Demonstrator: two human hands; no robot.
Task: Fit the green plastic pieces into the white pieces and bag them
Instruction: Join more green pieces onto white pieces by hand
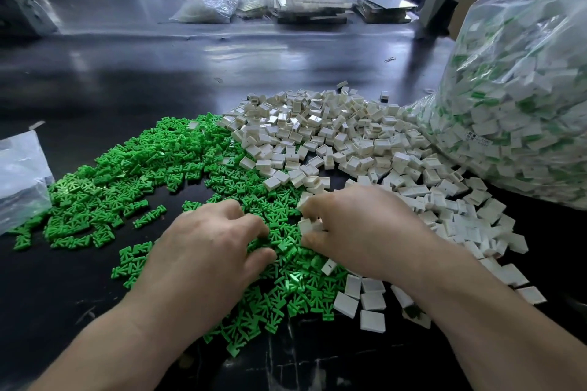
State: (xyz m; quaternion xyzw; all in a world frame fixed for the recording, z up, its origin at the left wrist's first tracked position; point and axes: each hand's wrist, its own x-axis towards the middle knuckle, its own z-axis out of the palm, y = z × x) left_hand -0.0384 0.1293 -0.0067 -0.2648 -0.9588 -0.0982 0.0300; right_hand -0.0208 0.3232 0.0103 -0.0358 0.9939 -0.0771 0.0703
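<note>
A wide heap of small green plastic pieces [136, 174] covers the dark table at the left and centre. A heap of small white box-shaped pieces [343, 136] lies to its right. My left hand [206, 247] rests palm down on the green pieces, its fingers curled into them; what it holds is hidden. My right hand [359, 232] grips a white piece [307, 226] between thumb and fingers, just right of the left hand. A big clear bag [521, 98] full of assembled white-and-green pieces stands at the right.
A crumpled clear plastic bag [19, 174] lies at the left edge. Trays, bags and stacked parts [305, 3] sit along the far side of the dark table [158, 67]. A rubber band [390, 59] lies beyond the white heap.
</note>
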